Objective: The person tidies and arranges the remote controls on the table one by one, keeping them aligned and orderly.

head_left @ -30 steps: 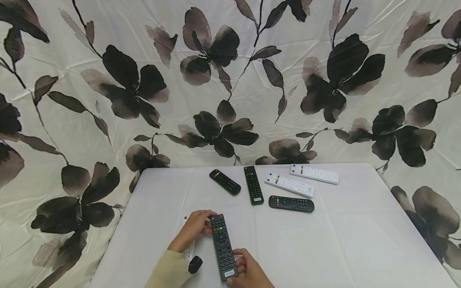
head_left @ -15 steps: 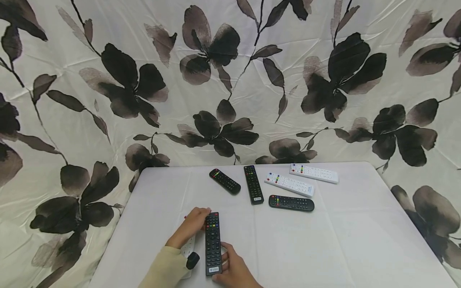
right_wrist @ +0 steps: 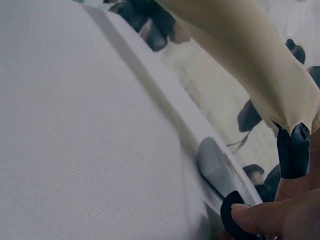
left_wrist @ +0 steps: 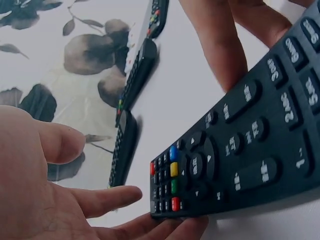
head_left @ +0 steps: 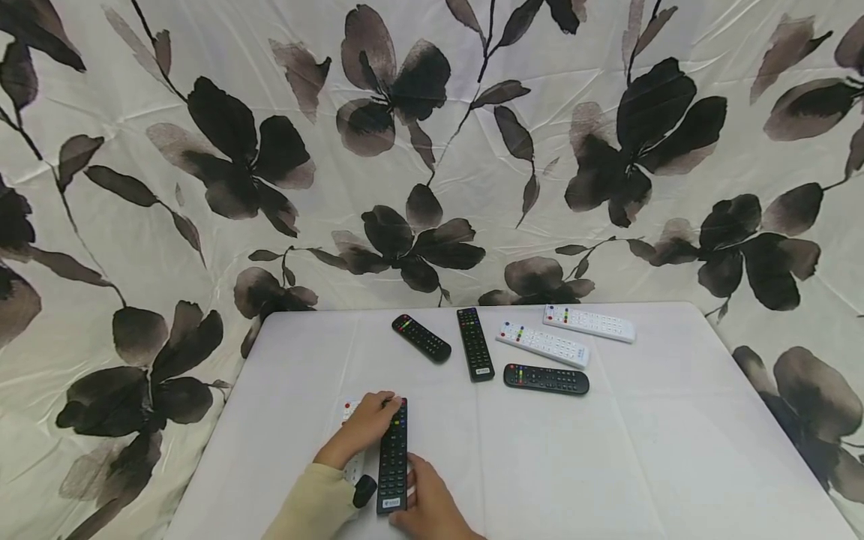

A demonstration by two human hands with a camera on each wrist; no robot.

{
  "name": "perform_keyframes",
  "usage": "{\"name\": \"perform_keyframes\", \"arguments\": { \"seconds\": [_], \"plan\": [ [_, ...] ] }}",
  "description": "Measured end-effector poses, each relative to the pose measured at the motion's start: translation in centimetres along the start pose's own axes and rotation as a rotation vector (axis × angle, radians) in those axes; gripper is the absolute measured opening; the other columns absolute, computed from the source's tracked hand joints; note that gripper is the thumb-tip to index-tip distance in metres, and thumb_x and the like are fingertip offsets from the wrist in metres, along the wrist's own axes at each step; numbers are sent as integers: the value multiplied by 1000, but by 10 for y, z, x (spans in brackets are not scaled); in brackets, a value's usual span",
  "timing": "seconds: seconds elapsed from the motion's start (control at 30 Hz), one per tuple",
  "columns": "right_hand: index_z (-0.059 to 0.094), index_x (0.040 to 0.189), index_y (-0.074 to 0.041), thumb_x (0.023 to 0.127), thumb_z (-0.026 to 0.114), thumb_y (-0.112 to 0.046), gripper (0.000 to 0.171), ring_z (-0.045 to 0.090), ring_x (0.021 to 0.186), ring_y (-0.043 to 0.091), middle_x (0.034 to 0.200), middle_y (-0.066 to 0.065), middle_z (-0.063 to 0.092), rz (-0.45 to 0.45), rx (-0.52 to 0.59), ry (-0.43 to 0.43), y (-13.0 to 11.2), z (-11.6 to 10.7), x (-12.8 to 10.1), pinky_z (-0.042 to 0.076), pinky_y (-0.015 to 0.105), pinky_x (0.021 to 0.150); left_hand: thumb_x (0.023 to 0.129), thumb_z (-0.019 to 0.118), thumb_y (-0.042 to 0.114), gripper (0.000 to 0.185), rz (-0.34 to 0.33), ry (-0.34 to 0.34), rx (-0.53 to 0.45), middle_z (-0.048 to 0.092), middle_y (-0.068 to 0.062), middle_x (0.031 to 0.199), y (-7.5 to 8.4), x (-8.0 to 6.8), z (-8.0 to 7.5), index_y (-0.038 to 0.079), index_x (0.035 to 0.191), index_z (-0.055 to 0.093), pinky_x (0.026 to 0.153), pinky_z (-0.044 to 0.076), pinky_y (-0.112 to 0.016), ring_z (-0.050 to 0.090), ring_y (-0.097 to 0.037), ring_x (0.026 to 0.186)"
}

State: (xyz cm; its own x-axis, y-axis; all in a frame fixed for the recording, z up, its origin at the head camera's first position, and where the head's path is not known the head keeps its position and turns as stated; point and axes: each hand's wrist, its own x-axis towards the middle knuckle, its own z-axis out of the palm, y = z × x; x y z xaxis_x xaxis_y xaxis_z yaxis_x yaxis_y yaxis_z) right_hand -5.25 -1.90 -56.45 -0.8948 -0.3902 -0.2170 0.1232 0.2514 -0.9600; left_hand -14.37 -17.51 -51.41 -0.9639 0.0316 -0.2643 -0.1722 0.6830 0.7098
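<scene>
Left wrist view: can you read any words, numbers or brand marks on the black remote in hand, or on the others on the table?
"1": on a key of the black remote, near the right edge.
"2 ABC": probably, on the key above it; blurred.
Other key captions on that remote: blurred, not readable.
White label at its near end: too small to read.
Five remotes farther back: markings too small to read.

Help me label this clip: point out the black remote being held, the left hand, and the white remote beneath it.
black remote (head_left: 393, 461), head view, middle of its keypad.
left hand (head_left: 367, 424), head view, back of hand.
white remote (head_left: 347, 409), head view, exposed far end.
</scene>
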Motion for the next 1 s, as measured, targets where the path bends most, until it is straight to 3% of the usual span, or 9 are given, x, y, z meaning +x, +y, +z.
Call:
{"name": "perform_keyframes", "arguments": {
  "seconds": [0.13,0.3,0.57,0.8,1.0],
  "plan": [
    [41,151,14,75,88,9,90,58,77,4,103,4,53,-28,-73,4,-3,0,0,59,23,70,109,51,26,51,16,15,35,59,-34,133,2,-2,3,-14,140,57,106,49,-67,59,-47,123],
    [42,151,13,75,89,7,89,54,75,4,103,4,51,-48,-136,-4,-5,-1,1,56,22,66,109,51,29,54,6,18,58,56,-36,139,4,-4,6,-13,143,55,109,46,-68,55,-50,130],
    [43,152,12,75,89,4,90,54,73,4,104,4,51,-34,-160,-30,-1,-9,1,53,21,62,110,49,28,53,-16,33,59,52,-35,147,5,-11,13,-11,145,53,114,41,-69,49,-52,138],
    [46,148,11,84,86,-7,77,54,82,5,114,4,54,-80,-220,14,2,-51,-15,51,21,68,110,51,28,52,61,92,74,47,-34,151,16,-20,17,-9,145,53,115,39,-70,42,-54,142],
    [49,144,12,90,81,-6,66,61,89,10,120,13,59,-123,-247,163,12,-93,-25,56,22,73,110,51,28,50,140,78,21,47,-30,151,32,-24,28,-7,145,54,116,39,-68,43,-50,141]
  ]
}}
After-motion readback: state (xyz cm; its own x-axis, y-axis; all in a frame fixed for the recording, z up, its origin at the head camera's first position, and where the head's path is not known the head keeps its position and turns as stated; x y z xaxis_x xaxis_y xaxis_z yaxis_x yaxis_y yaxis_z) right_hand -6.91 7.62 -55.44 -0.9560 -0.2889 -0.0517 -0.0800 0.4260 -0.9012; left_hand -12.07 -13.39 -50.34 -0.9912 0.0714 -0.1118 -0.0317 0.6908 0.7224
